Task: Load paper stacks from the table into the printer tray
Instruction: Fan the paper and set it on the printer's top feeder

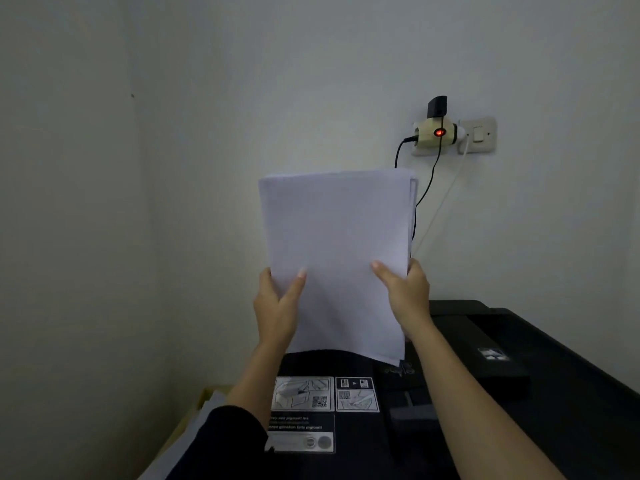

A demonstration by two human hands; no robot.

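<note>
Against a pale wall, a paper stack (334,258) is held upright above the printer (485,393), gripped at its lower edges by left hand (277,303) and right hand (405,292); floppy, best supported at both sides.

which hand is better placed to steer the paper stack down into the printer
Right, probably. Both hands grip the paper stack, but the right hand holds the edge whose bottom corner hangs lowest, nearest the printer; the left hand holds the higher side.
</note>
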